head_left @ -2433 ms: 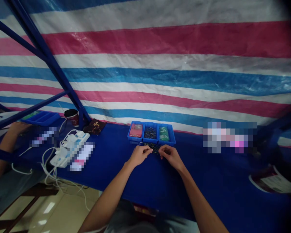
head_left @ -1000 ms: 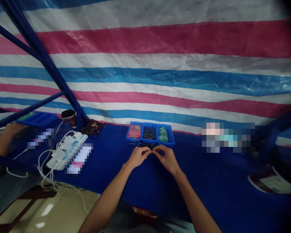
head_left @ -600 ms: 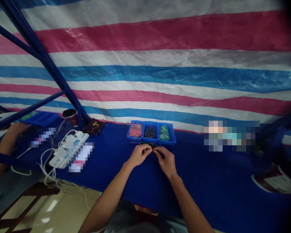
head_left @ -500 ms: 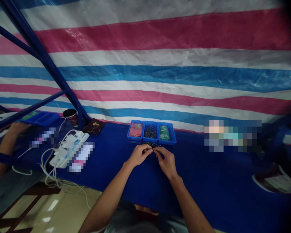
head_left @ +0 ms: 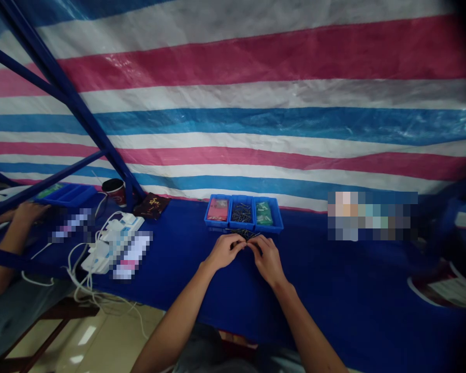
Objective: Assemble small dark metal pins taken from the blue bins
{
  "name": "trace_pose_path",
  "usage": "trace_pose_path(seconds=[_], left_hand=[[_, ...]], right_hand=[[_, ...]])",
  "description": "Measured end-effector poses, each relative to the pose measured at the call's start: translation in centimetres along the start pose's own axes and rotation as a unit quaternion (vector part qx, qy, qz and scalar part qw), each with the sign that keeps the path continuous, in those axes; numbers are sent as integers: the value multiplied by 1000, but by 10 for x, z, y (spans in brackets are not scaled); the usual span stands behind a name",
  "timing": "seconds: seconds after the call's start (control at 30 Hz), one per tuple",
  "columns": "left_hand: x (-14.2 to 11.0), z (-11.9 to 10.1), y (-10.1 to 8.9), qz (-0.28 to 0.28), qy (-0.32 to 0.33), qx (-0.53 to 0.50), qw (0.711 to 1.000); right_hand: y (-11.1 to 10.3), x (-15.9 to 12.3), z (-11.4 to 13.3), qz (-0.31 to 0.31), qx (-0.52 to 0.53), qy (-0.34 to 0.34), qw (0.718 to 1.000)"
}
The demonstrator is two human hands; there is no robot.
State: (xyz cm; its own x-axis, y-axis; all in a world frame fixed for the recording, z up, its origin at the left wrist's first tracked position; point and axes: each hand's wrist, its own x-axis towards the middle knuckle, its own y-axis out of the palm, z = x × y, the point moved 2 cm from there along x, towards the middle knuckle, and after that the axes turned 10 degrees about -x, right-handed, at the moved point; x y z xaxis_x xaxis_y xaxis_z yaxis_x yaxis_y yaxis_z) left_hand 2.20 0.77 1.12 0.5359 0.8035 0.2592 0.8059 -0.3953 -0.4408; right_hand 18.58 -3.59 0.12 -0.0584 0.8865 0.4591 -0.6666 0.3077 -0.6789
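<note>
My left hand (head_left: 226, 251) and my right hand (head_left: 267, 259) meet just in front of a small pile of dark screws (head_left: 244, 233) on the blue tabletop. Thumb and fingers of each are pinched together, the fingertips almost touching. Whatever is between them is too small to make out. Behind the pile stand three joined blue bins. The left bin holds a pink packet (head_left: 217, 209), the middle one loose dark screws (head_left: 241, 212), and the right one a green packet (head_left: 263, 213) with small pale pieces.
Left on the blue table (head_left: 186, 259) lie a white power strip (head_left: 114, 241) with cables, a dark brown packet (head_left: 152, 205) and a paper cup (head_left: 114, 191). A co-worker's hand (head_left: 29, 215) is by another blue tray (head_left: 68, 194). A blue frame post (head_left: 83, 116) rises before a striped sheet.
Both my hands stay pinched together at the same spot, with only slight finger movement. The view has shifted a little. At far left, the co-worker's other arm has come into sight.
</note>
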Motion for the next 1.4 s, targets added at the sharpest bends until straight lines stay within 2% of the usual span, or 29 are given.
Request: trace_pose_path(seconds=[0.2,0.4,0.7,1.4], left_hand=[[0,1,2,-3,-6,-2,1000],[0,3,2,-6,-9,-6,1000],[1,3,0,-35,-8,-22,999],[1,9,1,-16,-21,-39,999]], right_hand=[[1,0,2,8,-92,-30,995],[4,-2,6,1,-158,-29,987],[-2,-1,2,-41,-89,-53,994],[-1,0,0,-41,-56,-45,997]])
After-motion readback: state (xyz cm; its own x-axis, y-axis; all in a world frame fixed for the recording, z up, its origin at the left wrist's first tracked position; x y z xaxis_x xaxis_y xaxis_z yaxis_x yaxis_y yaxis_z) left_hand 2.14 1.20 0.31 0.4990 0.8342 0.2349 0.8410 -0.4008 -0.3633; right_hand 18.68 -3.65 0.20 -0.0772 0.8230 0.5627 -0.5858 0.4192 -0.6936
